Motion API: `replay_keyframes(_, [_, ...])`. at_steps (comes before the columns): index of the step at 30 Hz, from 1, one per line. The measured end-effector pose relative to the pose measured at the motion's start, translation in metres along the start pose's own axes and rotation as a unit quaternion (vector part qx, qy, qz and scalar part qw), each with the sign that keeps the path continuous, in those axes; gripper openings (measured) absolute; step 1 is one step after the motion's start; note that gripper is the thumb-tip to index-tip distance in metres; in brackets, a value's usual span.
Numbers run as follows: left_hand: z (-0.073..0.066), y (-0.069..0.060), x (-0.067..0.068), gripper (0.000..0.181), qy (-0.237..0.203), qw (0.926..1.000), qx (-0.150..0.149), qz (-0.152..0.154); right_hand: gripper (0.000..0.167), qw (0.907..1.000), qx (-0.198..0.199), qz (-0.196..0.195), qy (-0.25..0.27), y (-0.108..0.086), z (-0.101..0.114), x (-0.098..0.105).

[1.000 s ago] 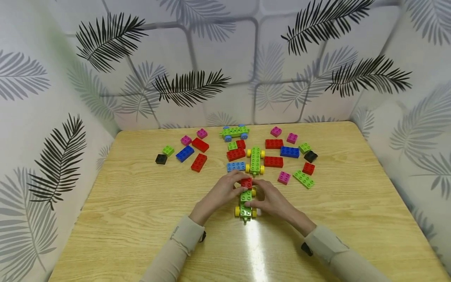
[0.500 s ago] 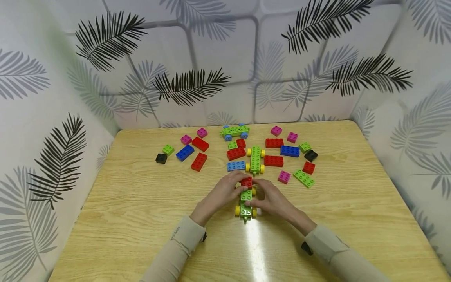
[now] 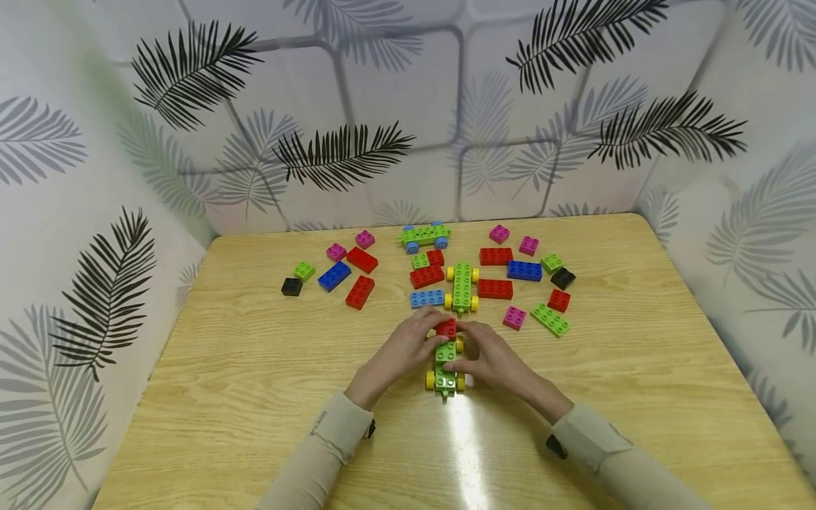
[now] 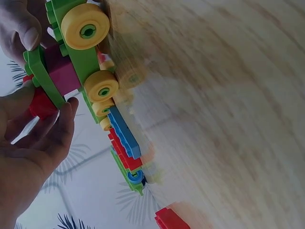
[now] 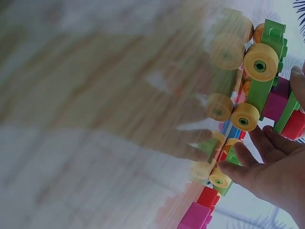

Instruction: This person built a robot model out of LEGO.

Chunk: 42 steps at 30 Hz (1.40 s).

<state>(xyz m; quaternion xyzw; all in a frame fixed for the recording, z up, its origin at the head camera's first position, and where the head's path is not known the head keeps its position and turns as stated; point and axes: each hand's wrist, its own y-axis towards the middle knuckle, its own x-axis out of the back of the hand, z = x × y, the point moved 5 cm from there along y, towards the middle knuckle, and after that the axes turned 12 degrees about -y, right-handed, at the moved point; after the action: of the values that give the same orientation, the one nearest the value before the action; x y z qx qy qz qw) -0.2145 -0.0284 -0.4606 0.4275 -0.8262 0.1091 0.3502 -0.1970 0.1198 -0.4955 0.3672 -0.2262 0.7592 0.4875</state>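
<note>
On the table, a green wheeled base (image 3: pixel 445 384) with yellow wheels carries a stack of toy bricks. A magenta brick (image 4: pixel 63 74) sits on the base, under a longer green brick (image 3: pixel 445 353). On the far end of that green brick is a red brick (image 3: pixel 446 329). My left hand (image 3: pixel 403 347) pinches the red brick, thumb on its near side and fingers at the far side. My right hand (image 3: pixel 496 358) holds the green brick lengthwise, its thumb at the near end. In the right wrist view its other fingers (image 5: pixel 263 145) reach under the far end.
Just beyond the hands stands a second yellow-wheeled green base (image 3: pixel 462 287). A blue-wheeled base (image 3: pixel 426 238) is at the back edge. Loose bricks lie around them: a light blue brick (image 3: pixel 427 298), red bricks (image 3: pixel 494 289), a magenta brick (image 3: pixel 514 317) and a long green brick (image 3: pixel 550 320).
</note>
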Motion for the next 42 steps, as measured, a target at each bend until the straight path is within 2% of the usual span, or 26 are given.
replay_keyframes(3, [-0.001,0.0,0.0,0.036,0.011,0.9999,0.008,0.008,0.082,1.0,0.002,0.0,0.002,0.0,0.0,0.0])
replay_keyframes(10, [-0.007,0.0,0.0,0.034,0.03,0.9995,-0.003,0.008,0.081,1.0,-0.001,-0.003,-0.001,0.001,-0.001,0.0])
replay_keyframes(21, [0.001,0.0,-0.003,0.032,0.012,0.9999,0.004,0.003,0.08,1.0,0.0,0.002,0.002,0.0,0.0,0.0])
replay_keyframes(35, [0.004,-0.001,-0.001,0.03,-0.024,0.9993,-0.028,-0.007,0.078,1.0,0.008,-0.002,-0.004,0.001,0.001,0.002])
replay_keyframes(42, [0.005,-0.001,-0.002,0.032,-0.021,0.9996,-0.021,-0.003,0.077,0.9999,0.008,-0.005,-0.011,0.001,0.003,0.002])
